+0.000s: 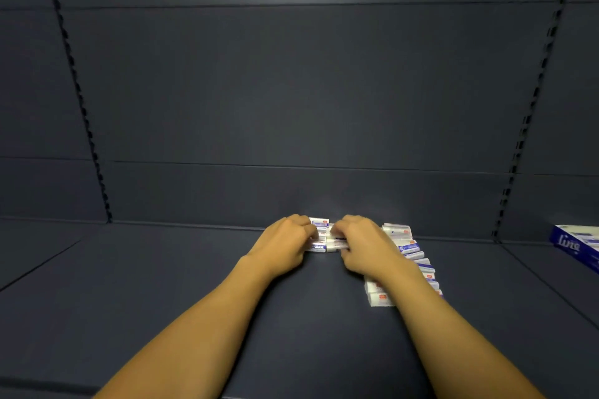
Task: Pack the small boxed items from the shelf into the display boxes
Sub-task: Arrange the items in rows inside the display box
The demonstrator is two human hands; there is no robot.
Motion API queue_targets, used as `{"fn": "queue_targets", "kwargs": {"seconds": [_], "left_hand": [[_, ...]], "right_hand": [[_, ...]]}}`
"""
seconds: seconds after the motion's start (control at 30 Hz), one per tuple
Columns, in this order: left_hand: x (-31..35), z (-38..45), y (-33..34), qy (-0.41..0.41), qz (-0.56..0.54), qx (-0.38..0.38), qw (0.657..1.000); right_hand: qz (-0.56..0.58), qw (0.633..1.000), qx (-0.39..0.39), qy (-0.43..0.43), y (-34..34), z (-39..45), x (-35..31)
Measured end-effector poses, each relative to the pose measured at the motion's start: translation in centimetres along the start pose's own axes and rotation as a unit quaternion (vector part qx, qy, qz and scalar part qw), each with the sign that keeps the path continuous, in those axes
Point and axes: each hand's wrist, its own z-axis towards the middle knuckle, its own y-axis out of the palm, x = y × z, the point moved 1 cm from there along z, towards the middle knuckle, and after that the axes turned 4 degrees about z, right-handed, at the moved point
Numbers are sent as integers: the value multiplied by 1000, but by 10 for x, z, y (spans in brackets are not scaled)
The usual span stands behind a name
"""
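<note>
From the head camera we see our left hand [285, 244] and right hand [363, 246] meeting at the back of the dark grey shelf [194, 285], both with fingers curled round a small cluster of white-and-blue cardboard boxes [321, 236] held between them. That cluster lies straight ahead, pinched from either side, so neither hand is nearer. A longer row of the same small white-and-blue boxes [405, 256] runs front to back just right of our right wrist, its long axis pointing away from us; our right forearm covers part of it. The blue-and-white display box [572, 246] sits well to the right, cut off by the frame edge, so we judge the gathered cluster must travel rightward. Our fingertips are hidden behind the knuckles, and we cannot count the boxes gripped.
</note>
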Motion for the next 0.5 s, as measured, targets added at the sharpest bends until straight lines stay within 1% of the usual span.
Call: {"fn": "queue_targets", "kwargs": {"seconds": [0.1,0.2,0.37,0.5], "left_hand": [[-2,3,0,-7,-44,-22,999],[-4,5,2,-8,-58,-28,998],[-3,6,0,-2,-41,-30,999],[1,4,-5,-8,-19,-38,999]], "right_hand": [[-3,1000,15,-2,-1,3,5],[-5,1000,3,3,0,2,10],[-2,1000,-5,9,2,1,14],[-26,1000,-14,4,8,3,8]]}}
